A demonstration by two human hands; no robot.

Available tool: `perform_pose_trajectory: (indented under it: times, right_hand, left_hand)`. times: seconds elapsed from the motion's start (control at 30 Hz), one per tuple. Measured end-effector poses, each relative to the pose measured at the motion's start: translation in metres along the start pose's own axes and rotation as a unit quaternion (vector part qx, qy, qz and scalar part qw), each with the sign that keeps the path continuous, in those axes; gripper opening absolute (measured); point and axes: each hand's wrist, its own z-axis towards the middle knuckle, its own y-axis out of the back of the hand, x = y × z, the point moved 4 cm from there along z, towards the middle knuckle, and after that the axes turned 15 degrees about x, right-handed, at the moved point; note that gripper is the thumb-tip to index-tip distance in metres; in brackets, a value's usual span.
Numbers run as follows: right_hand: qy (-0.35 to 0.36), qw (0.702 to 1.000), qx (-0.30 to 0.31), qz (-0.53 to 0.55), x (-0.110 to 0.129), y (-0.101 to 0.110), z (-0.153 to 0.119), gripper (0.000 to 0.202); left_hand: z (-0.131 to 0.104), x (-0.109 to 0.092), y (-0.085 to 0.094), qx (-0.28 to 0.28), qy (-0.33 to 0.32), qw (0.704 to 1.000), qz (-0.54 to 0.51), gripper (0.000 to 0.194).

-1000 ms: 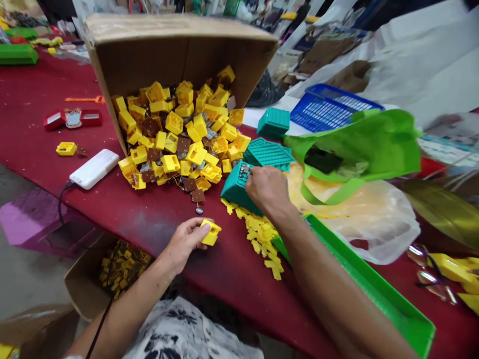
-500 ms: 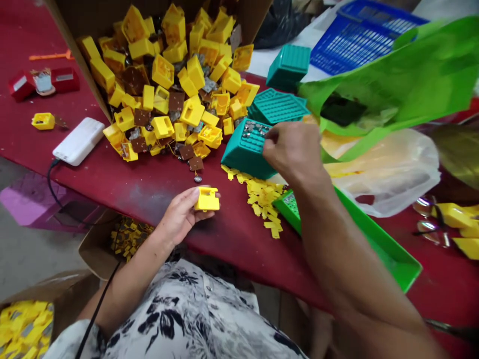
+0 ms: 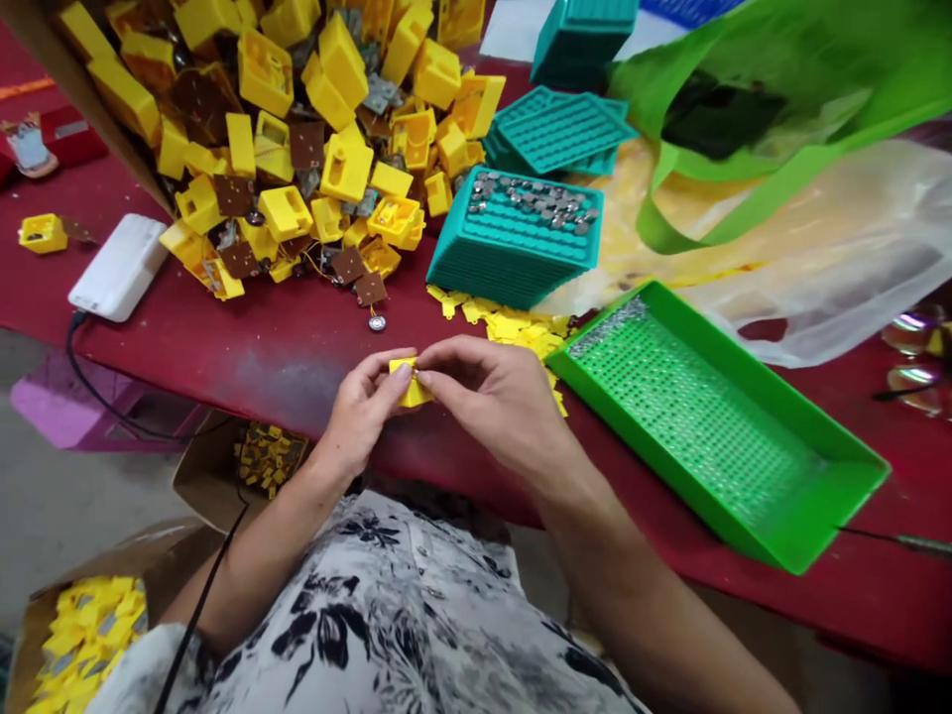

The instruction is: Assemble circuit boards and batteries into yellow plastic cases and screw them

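Observation:
My left hand (image 3: 366,402) is closed around a small yellow plastic housing (image 3: 414,395), held just above the front of the table. My right hand (image 3: 491,402) meets it there, thumb and forefinger pinched at the housing's right side. A tiny silver button cell shows between those fingertips, mostly covered by them. More silver button cells (image 3: 546,198) lie loose on top of a stack of teal trays (image 3: 513,263) behind my right hand. Small flat yellow pieces (image 3: 513,325) are spread in front of that stack.
A carton (image 3: 134,159) spills yellow housings with brown circuit boards (image 3: 236,195). Right of my hands sits a green tray (image 3: 744,516) with small metal parts; bags (image 3: 878,228) lie behind it. A white power bank (image 3: 119,268) with a cable is at left, boxes (image 3: 215,476) below.
My right hand has come from the teal trays down to the yellow housing in my left hand, with a silver button cell in its fingers. The view has shifted closer, uncovering the green tray.

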Motion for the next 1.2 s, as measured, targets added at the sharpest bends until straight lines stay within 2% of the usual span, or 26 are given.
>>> perform_pose_trajectory:
  times: [0.13,0.2,0.3,0.4,0.47,0.57,0.73,0.87,0.97,1.03,1.13,1.17,1.2]
  right_hand:
    - [0.001,0.994,-0.027,-0.109,0.008,0.004,-0.001,0.008]
    - [0.016,0.992,-0.037,-0.121,0.011,0.008,-0.003,0.007]
    - [0.023,0.999,-0.045,0.008,0.005,0.016,-0.006,0.006]
    - [-0.015,0.981,-0.034,0.19,-0.01,0.021,-0.008,0.013]
    - [-0.031,0.969,-0.027,0.245,-0.015,0.021,-0.008,0.015]
    - [-0.032,0.963,-0.021,0.269,-0.015,0.017,-0.005,0.012]
    - [-0.035,0.973,-0.01,0.23,-0.008,0.003,0.001,0.014]
    - [-0.037,0.992,-0.03,0.116,-0.004,-0.002,0.003,0.009]
    - [-0.042,0.998,-0.031,0.035,-0.001,0.001,0.005,0.011]
    - [-0.046,0.999,0.015,0.024,0.0,0.005,0.008,0.025]
    - [-0.039,0.986,0.148,0.073,0.001,0.01,0.009,0.044]
    - [-0.026,0.983,0.16,0.091,0.001,0.015,0.009,0.045]
    - [-0.006,0.985,0.139,0.099,0.001,0.023,0.01,0.043]
  left_hand:
    - [-0.002,-0.006,-0.001,-0.005,-0.037,0.997,0.07,0.043]
    - [-0.002,-0.007,0.0,-0.001,-0.033,0.998,0.059,0.044]
    - [0.001,-0.005,0.001,0.007,0.005,1.0,-0.02,0.046]
    - [0.004,-0.003,0.003,0.006,0.02,0.996,-0.085,0.049]
    - [0.004,-0.002,0.004,0.005,0.02,0.994,-0.105,0.05]
    - [0.005,-0.001,0.004,0.004,0.008,0.994,-0.11,0.048]
    - [0.005,0.002,0.004,0.008,-0.016,0.996,-0.09,0.045]
    - [0.003,0.004,0.006,0.02,-0.039,0.998,-0.043,0.042]
    - [0.001,0.003,0.008,0.058,-0.044,0.997,-0.036,0.043]
    - [0.0,0.002,0.009,0.088,-0.039,0.994,-0.061,0.042]
    - [-0.001,0.0,0.011,0.109,-0.008,0.988,-0.107,0.04]
    - [-0.002,0.0,0.012,0.11,0.004,0.987,-0.12,0.04]
    - [-0.002,0.0,0.012,0.112,0.013,0.985,-0.131,0.041]
